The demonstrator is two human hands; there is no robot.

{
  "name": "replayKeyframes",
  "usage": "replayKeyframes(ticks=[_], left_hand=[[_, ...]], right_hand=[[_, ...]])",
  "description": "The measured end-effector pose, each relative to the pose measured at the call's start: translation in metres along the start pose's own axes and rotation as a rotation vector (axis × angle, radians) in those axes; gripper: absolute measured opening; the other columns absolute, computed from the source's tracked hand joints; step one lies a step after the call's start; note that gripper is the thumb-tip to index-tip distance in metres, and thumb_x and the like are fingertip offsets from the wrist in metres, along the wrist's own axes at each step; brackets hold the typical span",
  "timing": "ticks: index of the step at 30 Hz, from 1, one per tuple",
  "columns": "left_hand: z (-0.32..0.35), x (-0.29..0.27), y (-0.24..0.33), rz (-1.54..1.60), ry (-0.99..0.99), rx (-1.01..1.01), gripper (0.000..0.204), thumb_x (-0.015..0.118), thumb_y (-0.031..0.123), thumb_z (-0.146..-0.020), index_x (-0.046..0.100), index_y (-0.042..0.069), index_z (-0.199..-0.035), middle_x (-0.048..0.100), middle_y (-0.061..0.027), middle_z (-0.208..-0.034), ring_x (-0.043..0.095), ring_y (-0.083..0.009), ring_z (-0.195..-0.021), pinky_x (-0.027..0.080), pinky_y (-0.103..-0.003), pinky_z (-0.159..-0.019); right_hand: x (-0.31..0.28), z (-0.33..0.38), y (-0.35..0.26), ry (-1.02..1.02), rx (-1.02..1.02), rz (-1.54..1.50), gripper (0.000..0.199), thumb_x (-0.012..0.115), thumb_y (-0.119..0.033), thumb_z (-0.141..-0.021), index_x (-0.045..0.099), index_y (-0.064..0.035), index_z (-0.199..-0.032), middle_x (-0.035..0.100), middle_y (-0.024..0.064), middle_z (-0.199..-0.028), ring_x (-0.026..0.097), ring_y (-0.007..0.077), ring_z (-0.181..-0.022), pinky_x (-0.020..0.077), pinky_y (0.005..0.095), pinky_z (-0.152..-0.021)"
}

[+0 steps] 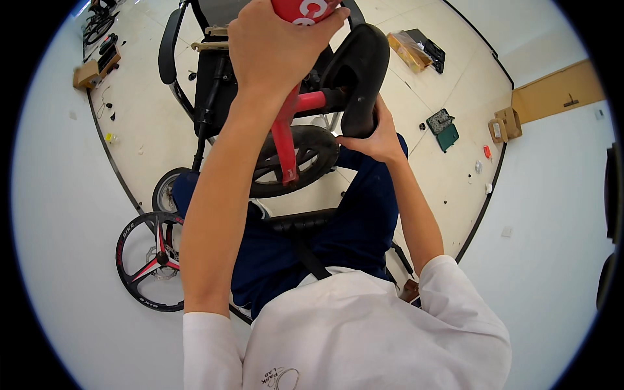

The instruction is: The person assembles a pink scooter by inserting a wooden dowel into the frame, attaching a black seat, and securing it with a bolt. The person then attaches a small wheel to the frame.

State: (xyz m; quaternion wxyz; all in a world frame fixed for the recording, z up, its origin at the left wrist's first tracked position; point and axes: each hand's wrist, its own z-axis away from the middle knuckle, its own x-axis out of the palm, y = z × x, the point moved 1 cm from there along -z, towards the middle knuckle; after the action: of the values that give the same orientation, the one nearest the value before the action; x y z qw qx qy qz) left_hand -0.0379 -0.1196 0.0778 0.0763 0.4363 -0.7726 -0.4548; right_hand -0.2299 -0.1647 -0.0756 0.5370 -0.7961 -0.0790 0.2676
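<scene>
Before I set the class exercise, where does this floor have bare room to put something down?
Bare pale tiles lie between the yellowish package and the open grey-and-green case, and between the far-left brown cardboard box and the black armchair. It is crowded around the red forked frame and black spoked wheel.

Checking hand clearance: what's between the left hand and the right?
In the head view, the red tube and the black seat lie between left hand and right hand.

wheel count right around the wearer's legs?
3: a black spoked wheel in the middle, behind the red frame; a three-spoke wheel at left; a partly hidden wheel by the left knee. Legs may hide more.
</scene>
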Motion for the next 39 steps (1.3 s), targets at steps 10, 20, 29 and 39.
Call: replayKeyframes(ticks=[10, 20, 29, 39], left_hand=[[0.002, -0.001, -0.002, -0.005, -0.018, 0.014, 0.037, 0.082, 0.024, -0.070, 0.069, 0.001, -0.095, 0.071, -0.0148, -0.083, 0.070, -0.0273, -0.076, 0.054, -0.034, -0.070], [0.003, -0.008, -0.057, 0.265, -0.064, -0.070, 0.032, 0.083, 0.017, -0.074, 0.065, -0.003, -0.090, 0.066, -0.0081, -0.071, 0.063, -0.0142, -0.057, 0.053, -0.028, -0.054], [0.035, -0.076, -0.101, 0.915, -0.104, -0.037, 0.032, 0.055, 0.029, -0.073, 0.043, 0.008, -0.092, 0.053, -0.0119, -0.071, 0.054, -0.0246, -0.062, 0.048, -0.035, -0.063], [0.031, -0.143, -0.082, 0.984, -0.358, 0.410, 0.049, 0.071, 0.046, -0.070, 0.049, 0.008, -0.092, 0.060, -0.0067, -0.072, 0.060, -0.0164, -0.057, 0.050, -0.029, -0.060]], right_hand=[[-0.003, 0.001, 0.001, -0.018, 0.010, 0.030, 0.099, 0.088, -0.025, -0.050, 0.044, 0.0008, -0.134, 0.061, 0.0154, -0.116, 0.060, 0.0257, -0.108, 0.0446, 0.0371, -0.098], [0.007, 0.017, -0.020, 0.207, -0.056, 0.284, 0.102, 0.091, -0.030, -0.047, 0.045, -0.0053, -0.135, 0.049, 0.0179, -0.127, 0.049, 0.0340, -0.120, 0.0414, 0.0426, -0.103], [0.026, 0.071, -0.062, 0.325, -0.335, 0.379, 0.089, 0.089, -0.035, -0.050, 0.056, -0.0172, -0.131, 0.048, 0.0169, -0.126, 0.046, 0.0380, -0.111, 0.0413, 0.0478, -0.095], [0.104, 0.132, -0.067, 0.603, -0.709, 0.164, 0.036, 0.073, -0.020, -0.076, 0.067, -0.0377, -0.107, 0.049, 0.0072, -0.121, 0.039, 0.0282, -0.107, 0.0483, 0.0366, -0.070]])
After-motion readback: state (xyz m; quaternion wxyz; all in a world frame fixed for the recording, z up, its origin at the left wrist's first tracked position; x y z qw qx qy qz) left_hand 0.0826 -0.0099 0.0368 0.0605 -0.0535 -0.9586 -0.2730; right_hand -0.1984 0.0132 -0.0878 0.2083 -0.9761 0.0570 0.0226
